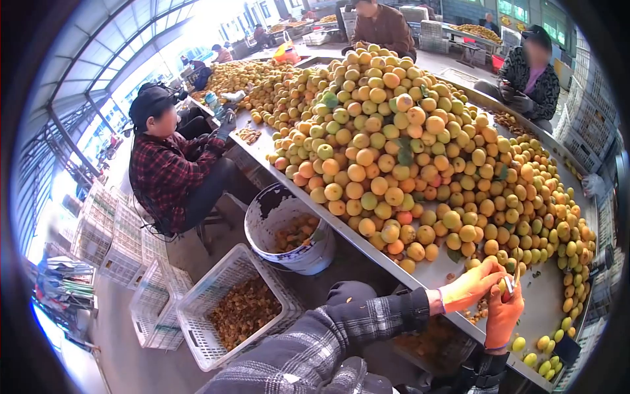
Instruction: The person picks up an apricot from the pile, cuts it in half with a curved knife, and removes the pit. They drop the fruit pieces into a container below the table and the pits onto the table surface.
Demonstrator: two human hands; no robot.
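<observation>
Both my hands wear orange gloves and meet at the near edge of the metal table. My left hand has its fingers closed around a small persimmon, largely hidden by the gloves. My right hand is closed against that fruit, with a small tool with a shiny metal part at its fingers; I cannot tell its exact kind. Just beyond my hands rises a big heap of yellow-orange persimmons, with a few green leaves among them. Small trimmed scraps lie on the tabletop under my hands.
A white bucket with orange scraps stands below the table edge, left of me. Beside it, a white plastic crate holds brown scraps. A person in a plaid shirt sits at left; two more people are across the table. Stacked crates stand at right.
</observation>
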